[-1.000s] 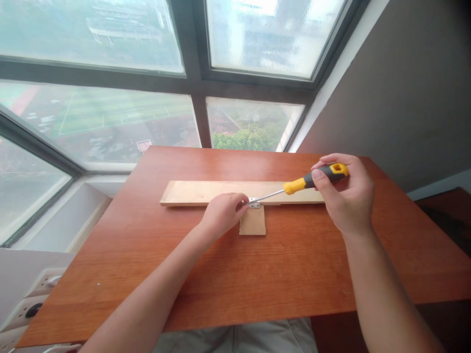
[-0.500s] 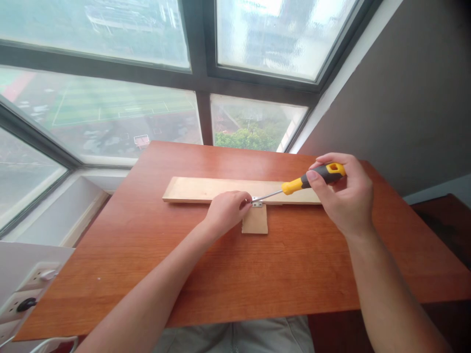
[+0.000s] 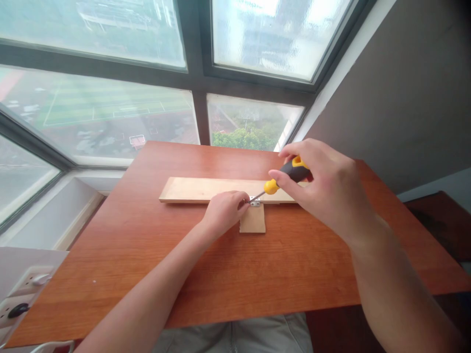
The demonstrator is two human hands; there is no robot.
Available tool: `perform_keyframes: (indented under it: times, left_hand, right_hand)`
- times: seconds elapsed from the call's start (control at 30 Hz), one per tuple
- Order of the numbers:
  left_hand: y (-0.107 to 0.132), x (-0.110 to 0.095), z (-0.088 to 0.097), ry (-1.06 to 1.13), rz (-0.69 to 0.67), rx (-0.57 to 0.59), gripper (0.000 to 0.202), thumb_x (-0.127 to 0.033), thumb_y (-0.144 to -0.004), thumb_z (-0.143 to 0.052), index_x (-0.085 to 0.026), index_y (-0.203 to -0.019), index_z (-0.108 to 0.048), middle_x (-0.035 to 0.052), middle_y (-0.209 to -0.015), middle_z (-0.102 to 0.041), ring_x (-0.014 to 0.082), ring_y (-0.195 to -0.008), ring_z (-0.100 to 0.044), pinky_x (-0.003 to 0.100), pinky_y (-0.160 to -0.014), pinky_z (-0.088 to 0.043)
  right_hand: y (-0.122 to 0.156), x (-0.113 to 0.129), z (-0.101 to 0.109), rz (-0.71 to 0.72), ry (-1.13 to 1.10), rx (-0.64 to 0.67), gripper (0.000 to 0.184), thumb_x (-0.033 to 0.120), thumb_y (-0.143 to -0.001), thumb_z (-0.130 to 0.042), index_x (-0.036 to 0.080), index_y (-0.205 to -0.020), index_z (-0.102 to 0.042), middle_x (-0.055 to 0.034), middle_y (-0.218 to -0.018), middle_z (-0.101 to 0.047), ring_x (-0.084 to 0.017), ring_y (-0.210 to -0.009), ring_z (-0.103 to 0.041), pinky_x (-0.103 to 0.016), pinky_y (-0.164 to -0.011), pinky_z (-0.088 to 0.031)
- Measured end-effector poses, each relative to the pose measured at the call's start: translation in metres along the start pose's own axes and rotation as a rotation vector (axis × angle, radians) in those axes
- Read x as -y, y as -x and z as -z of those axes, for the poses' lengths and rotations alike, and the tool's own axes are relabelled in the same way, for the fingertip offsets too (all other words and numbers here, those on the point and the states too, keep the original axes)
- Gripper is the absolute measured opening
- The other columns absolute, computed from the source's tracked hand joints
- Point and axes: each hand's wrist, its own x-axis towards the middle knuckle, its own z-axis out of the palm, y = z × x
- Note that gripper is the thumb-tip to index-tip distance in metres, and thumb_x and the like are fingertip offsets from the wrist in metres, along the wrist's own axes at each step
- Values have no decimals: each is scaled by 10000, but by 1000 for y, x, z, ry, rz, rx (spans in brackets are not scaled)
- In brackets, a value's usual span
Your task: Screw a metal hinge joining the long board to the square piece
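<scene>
The plate [image 3: 255,202] is at the near edge of the board [image 3: 195,189], centre of the frame. The right hand [image 3: 327,189] grasps the screwdriver [image 3: 271,187]; the left hand [image 3: 225,212] pinches beside its tip, on what I cannot tell. Better to align the shaft, press gently.

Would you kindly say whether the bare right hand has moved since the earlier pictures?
Yes: gripping the yellow-and-black screwdriver, the right hand has shifted left against the long pale wooden board.
</scene>
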Motion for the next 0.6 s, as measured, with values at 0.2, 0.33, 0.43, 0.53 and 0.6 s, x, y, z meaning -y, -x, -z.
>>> perform_keyframes:
  times: [0.2,0.33,0.43,0.53,0.6]
  left_hand:
    - [0,1,0,18,-18,0,164,-237,-897,-566,-233,-914,-729,18,-855,-733,169,-725,-627,255,-632,-393]
    - [0,4,-1,38,-37,-7,161,-240,-891,-566,-232,-910,-726,13,-856,-736,159,-711,-620,252,-630,-387]
    - [-1,7,-2,56,-43,-16,159,-245,-886,-568,-235,-912,-724,9,-857,-735,150,-695,-611,246,-627,-385]
    - [-1,8,-3,65,-51,-14,163,-248,-885,-564,-238,-900,-726,7,-852,-734,148,-696,-610,242,-624,-383]
    - [-2,8,-2,65,-53,-14,163,-246,-883,-563,-236,-888,-726,8,-850,-735,149,-696,-611,242,-620,-381]
  right_hand:
    - [-8,6,10,106,-221,248,414,100,-774,-589,259,-1156,-560,-42,-1122,-663,-223,-909,-658,-380,-812,-533]
    - [-12,6,6,-4,-36,161,197,300,-865,-616,224,-1046,-620,-56,-987,-694,-247,-834,-661,-405,-746,-516]
    - [-15,5,9,17,-31,177,162,220,-867,-576,236,-1020,-629,-41,-991,-704,-244,-876,-671,-401,-784,-516]
    - [-17,5,13,147,-113,233,368,119,-772,-589,252,-1115,-594,-53,-1180,-667,-261,-1067,-642,-395,-887,-512]
    - [-17,6,12,169,-112,220,374,162,-780,-620,245,-1142,-584,-70,-1207,-655,-272,-1093,-631,-403,-901,-507]
